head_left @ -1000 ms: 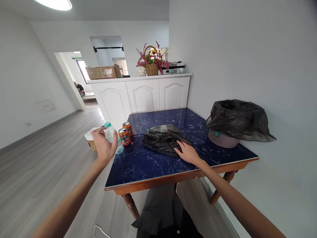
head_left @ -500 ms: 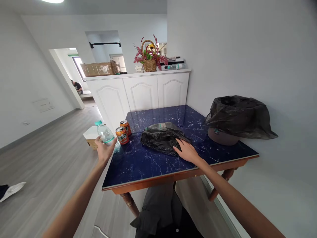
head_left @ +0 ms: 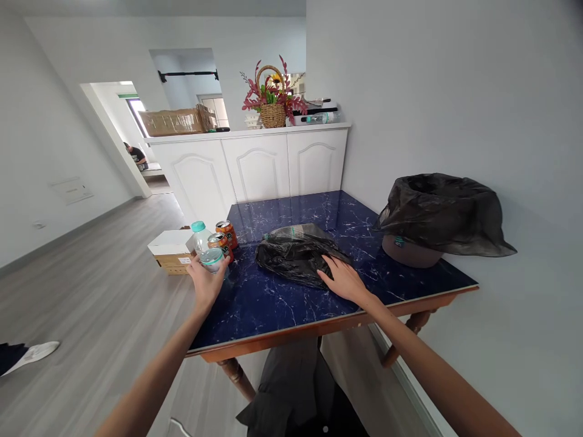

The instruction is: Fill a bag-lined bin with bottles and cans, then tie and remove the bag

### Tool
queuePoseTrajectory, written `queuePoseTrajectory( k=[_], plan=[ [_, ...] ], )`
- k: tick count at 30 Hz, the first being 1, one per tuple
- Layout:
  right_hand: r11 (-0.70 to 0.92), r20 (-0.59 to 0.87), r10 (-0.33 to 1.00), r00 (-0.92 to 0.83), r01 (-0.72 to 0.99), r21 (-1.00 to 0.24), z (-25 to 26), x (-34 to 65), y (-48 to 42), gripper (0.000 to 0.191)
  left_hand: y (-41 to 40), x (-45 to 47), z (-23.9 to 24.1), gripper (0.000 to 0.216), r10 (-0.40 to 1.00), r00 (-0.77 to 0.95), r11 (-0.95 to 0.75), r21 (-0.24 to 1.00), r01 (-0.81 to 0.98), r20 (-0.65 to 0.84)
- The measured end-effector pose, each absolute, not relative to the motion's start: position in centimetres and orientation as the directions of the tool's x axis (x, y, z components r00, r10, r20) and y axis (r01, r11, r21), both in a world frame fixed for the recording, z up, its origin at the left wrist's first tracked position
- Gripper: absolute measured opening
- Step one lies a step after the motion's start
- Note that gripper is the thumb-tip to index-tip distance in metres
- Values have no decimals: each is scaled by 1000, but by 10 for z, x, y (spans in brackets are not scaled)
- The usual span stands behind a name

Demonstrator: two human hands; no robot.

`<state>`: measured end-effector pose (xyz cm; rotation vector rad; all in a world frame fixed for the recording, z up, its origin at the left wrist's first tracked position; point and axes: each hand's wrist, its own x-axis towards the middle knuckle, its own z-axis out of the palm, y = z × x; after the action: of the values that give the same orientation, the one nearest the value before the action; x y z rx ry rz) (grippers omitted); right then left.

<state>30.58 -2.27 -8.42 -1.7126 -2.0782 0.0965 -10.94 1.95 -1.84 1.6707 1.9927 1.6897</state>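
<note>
Left hand (head_left: 207, 284) gripping clear bottle (head_left: 203, 244), 2 orange cans (head_left: 228, 230) beside it, right hand (head_left: 345, 280) on black bag (head_left: 291, 261), blue table (head_left: 273, 309)

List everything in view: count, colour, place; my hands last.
Table: 1, blue and brown, centre
Capped bottle: 1, clear and teal, table's left side
Cans: 2, orange, table's left side
Bag: 1, black, table's middle
Second bottle: 1, clear, bag's far edge
Bin: 1, greyish, table's right side
Liner: 1, black, over bin's rim
Box: 1, white and brown, left of table
Cabinet: 1, white, behind table
Carton: 1, brown, cabinet's left end
Flower basket: 1, brown and pink, cabinet top
Third bottle: 1, clear, cabinet's right end
Rod: 1, black, above carton
Person: 1, dark top, left background
Shoe: 1, white, left edge
Left hand: 1, bare, around capped bottle
Right hand: 1, bare, on bag
</note>
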Motion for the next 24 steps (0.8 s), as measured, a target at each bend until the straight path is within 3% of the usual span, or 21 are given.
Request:
queuePoseTrajectory(
  k=[4,6,8,11,13,15,18,24],
  plan=[
    [224,292,948,-126,916,-333,-83,306,-23,71,5,-105,-14,92,554,-381,-248,583,774,741],
    [224,293,948,-125,915,-336,-82,305,-23,73,-6,-100,-8,81,438,-298,-336,462,820,848],
    [220,292,949,-120,914,-340,-81,305,-25,75,-17,-88,-2,55,446,-150,-442,363,820,882],
    [200,293,951,-96,915,-351,-79,303,-27,78,-22,-57,5,21,616,247,-637,288,715,748],
    [200,318,944,-84,914,-352,-78,302,-28,79,-15,-33,4,24,648,498,-735,301,608,576],
    [217,360,929,-83,912,-348,-78,301,-29,80,1,-9,-1,31,627,630,-777,315,545,458],
    [244,423,902,-86,910,-336,-77,301,-29,79,36,16,-15,35,626,659,-779,283,560,418],
    [246,467,881,-77,917,-314,-73,299,-31,77,92,27,-27,44,725,530,-652,191,734,439]
  ],
)
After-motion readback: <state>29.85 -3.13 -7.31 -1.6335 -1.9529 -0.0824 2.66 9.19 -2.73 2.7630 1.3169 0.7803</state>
